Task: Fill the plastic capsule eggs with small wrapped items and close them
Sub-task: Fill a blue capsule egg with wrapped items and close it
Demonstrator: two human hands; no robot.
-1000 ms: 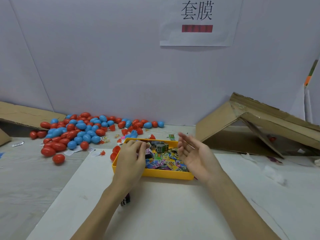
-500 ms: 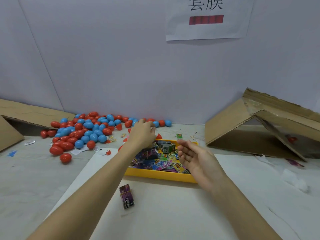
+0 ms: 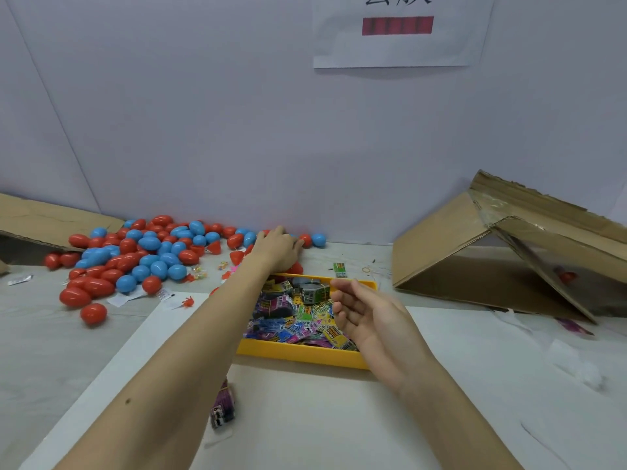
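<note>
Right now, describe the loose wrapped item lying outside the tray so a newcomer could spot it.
Start at the yellow tray of colourful packets mid-table. Come toward the viewer onto the white sheet, just beside the left forearm. There lies a single purple-and-black wrapped packet; it is the only one on the sheet in front of the tray.

The tray (image 3: 298, 355) lay between the two hands — wrapped items (image 3: 288, 317) in it. Beyond the left hand (image 3: 276, 249), eggs (image 3: 142, 256) spread leftward; a cardboard box (image 3: 475, 252) stood beyond the right hand (image 3: 373, 320) — rightward.

Bright, even light; soft shadows; edges warped
</note>
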